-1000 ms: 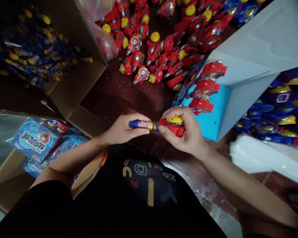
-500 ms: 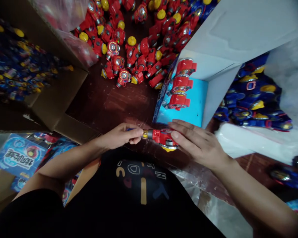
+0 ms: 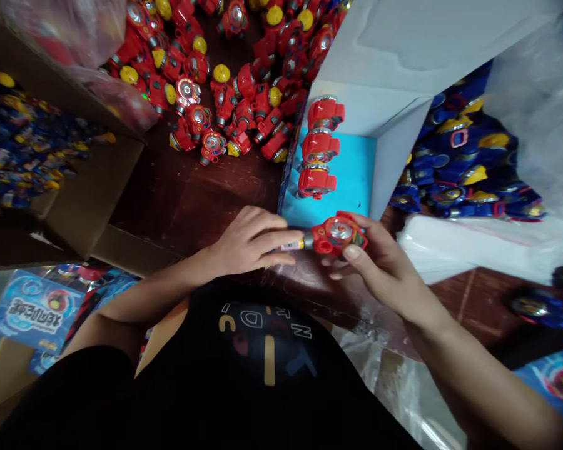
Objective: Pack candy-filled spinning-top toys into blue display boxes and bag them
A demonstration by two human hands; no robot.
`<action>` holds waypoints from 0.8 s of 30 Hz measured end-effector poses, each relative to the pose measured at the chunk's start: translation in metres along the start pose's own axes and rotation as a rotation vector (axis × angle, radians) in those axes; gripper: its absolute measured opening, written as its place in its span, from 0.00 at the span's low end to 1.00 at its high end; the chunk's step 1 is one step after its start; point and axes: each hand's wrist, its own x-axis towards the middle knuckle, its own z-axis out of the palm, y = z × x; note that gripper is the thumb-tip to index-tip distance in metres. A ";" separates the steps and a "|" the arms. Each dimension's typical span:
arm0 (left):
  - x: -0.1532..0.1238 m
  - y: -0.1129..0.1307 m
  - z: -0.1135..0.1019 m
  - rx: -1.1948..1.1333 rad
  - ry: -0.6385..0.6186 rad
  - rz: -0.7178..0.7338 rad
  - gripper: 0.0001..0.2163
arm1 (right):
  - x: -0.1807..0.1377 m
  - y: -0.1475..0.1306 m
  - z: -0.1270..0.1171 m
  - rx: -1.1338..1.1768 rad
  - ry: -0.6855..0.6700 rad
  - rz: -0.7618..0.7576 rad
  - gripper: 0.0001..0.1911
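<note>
My right hand is closed around a red toy spinning-top launcher with a silver, swirl-patterned disc facing up. From its grey neck a small tube with a yellow end and a printed label points left. The fingers of my left hand are closed about that tube, above and below it. Just beyond my hands, an open box with a bright blue inside holds three red launchers in a row along its left wall.
Many red launchers with yellow parts lie on the dark brown table. A cardboard carton of small blue and yellow pieces stands at left. Blue toys lie beyond the box at right, near a white plastic-wrapped slab.
The launcher has turned so its disc faces up, and moved slightly right. My left hand has shifted right and spread over the tube; my right fingers have wrapped around the launcher. The view has shifted.
</note>
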 end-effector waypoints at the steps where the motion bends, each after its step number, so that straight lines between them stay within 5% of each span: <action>1: 0.011 -0.003 -0.001 -0.021 -0.024 -0.026 0.28 | 0.001 -0.001 -0.002 -0.145 0.096 -0.058 0.34; 3: 0.038 -0.014 -0.003 -0.047 -0.078 -0.124 0.34 | 0.003 -0.004 -0.009 -0.469 0.217 -0.208 0.39; 7: 0.084 -0.046 0.017 -0.088 -0.211 -0.174 0.15 | 0.012 -0.008 -0.020 -0.783 0.152 -0.381 0.36; 11: 0.091 -0.064 0.043 -0.161 -0.224 -0.118 0.13 | 0.015 -0.008 -0.028 -0.841 -0.010 -0.412 0.34; 17: 0.087 -0.061 0.042 -0.166 -0.244 -0.194 0.14 | 0.011 -0.020 -0.039 -0.638 -0.174 -0.276 0.21; 24: 0.081 -0.064 0.058 -0.010 -0.181 0.004 0.16 | 0.049 -0.011 -0.035 -0.757 -0.316 -0.380 0.25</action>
